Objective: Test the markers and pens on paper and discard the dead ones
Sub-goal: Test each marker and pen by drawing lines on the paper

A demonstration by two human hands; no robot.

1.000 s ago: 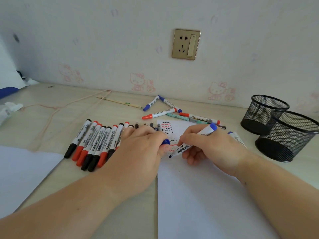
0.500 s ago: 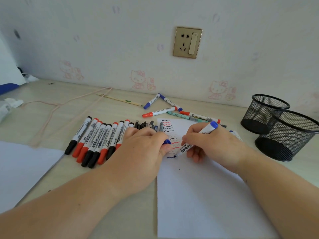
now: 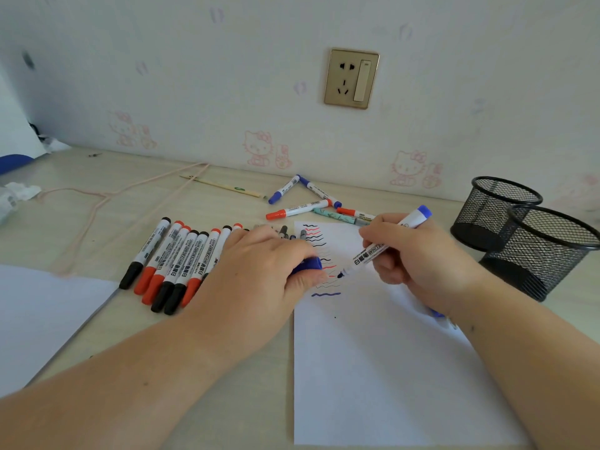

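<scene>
Currently, blue-capped white whiteboard marker (image 3: 383, 246) is pinched by right hand (image 3: 418, 261); blue cap (image 3: 308, 264) gripped by left hand (image 3: 259, 277). Two black mesh cups (image 3: 539, 248) at desk's right edge, contents not discernible.

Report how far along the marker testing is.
Done: the paper carries a column of black and red squiggles, ending in a blue line. In hand: the right hand holds the uncapped blue marker, the left hand its cap. Left: whether the marker row is tested is unclear.
</scene>
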